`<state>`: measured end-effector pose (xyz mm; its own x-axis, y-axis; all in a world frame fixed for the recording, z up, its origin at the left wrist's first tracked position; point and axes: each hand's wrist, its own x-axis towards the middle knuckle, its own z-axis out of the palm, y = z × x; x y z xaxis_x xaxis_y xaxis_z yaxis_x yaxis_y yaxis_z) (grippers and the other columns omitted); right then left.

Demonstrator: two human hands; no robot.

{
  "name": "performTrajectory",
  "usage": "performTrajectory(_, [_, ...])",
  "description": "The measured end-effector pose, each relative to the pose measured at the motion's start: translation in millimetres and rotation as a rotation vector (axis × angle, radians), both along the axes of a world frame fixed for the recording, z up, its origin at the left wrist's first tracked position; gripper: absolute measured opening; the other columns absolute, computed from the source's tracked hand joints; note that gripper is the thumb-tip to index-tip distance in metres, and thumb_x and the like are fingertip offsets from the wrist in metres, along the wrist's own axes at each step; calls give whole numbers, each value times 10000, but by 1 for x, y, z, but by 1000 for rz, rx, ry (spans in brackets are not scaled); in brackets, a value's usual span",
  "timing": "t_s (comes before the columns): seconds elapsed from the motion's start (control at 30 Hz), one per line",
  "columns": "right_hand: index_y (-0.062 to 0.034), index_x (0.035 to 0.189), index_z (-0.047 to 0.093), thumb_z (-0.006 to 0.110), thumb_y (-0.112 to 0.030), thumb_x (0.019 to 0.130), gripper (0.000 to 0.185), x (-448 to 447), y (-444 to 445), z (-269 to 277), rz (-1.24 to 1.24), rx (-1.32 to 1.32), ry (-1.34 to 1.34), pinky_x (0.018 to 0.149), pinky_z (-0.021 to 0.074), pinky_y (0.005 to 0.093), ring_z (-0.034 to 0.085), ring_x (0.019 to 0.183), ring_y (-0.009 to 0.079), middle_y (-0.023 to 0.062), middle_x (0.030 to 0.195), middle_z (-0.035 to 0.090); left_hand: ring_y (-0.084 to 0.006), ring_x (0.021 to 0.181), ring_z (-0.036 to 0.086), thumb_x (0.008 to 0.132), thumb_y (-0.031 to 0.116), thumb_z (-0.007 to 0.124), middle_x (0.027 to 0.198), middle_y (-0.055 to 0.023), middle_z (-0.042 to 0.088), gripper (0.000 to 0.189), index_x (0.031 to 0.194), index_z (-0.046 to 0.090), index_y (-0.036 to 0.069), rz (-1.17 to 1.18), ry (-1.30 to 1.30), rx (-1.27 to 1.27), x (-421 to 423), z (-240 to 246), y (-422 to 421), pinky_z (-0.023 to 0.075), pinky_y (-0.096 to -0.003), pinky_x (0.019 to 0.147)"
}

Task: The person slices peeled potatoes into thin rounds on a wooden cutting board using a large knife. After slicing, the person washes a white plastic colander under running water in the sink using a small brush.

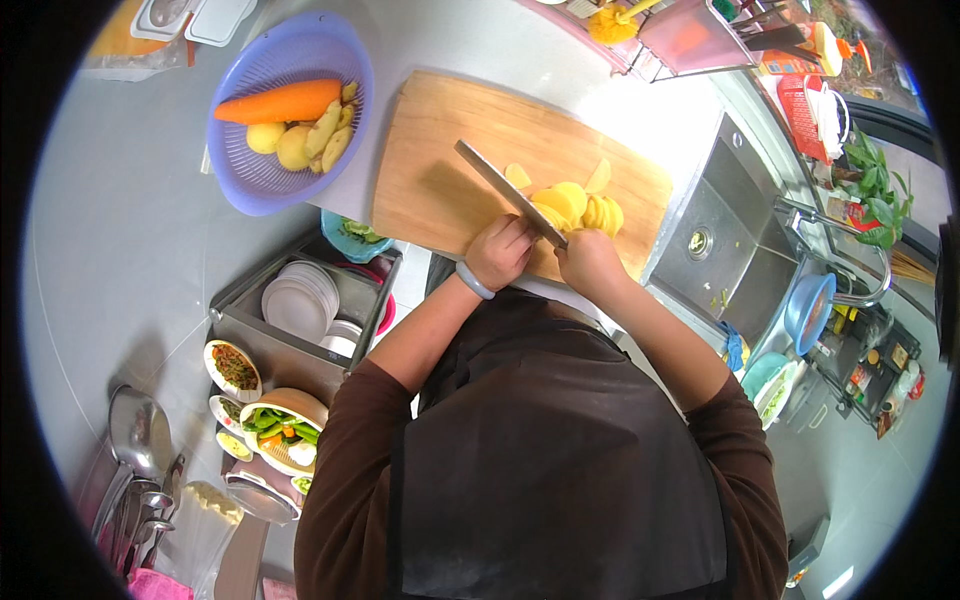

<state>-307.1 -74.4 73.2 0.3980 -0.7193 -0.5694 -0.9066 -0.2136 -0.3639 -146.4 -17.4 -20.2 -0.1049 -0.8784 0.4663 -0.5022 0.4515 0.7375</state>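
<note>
My right hand (592, 259) is closed around the handle of a kitchen cleaver (510, 191), whose blade points up and to the left over a wooden cutting board (450, 112). Thin yellow slices that look like potato (562, 201) lie fanned on the board, to the right of the blade. Two slices rest apart, a little farther back. Just left of the blade, my left hand (501, 247) has its fingers curled near the board's front edge. Whether those fingers press on a piece of potato is hidden by the hand and the blade. A pale bangle circles my left wrist.
A purple plastic colander (292, 34) with a carrot (277, 103) and potatoes (295, 146) stands left of the board. On the right is a steel sink (739, 195) with a faucet (840, 225). Stacked plates (296, 300) sit at lower left, near a basket of vegetables (281, 401).
</note>
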Motion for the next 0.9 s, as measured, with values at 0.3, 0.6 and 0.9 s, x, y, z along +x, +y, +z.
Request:
performTrajectory(0.3, [17, 771, 686, 652, -153, 800, 175, -20, 8, -12, -83, -90, -197, 678, 528, 472, 645, 725, 403, 219, 785, 653, -379, 986, 567, 748, 25, 671, 1089, -192, 594, 329, 1069, 619, -20, -19, -27, 126, 1, -11, 6, 499, -423, 863])
performTrajectory(0.6, [-24, 1025, 663, 616, -39, 803, 228, -124, 19, 36, -154, -492, -158, 627, 530, 426, 632, 707, 341, 130, 846, 601, -493, 1394, 202, 711, 213, 789, 1476, -302, 245, 890, 1424, 306, -9, -70, -285, 267, -48, 0, -44, 224, -572, 1135])
performTrajectory(0.9, [-23, 1092, 632, 595, -54, 748, 348, -186, 21, 45, 184, -748, -90, 562, 519, 332, 618, 666, 199, 49, 875, 552, -399, 1425, 269, 806, 34, 629, 1517, -231, 320, 556, 1348, 511, 20, -359, -290, 202, -50, 10, -118, 236, -517, 1156])
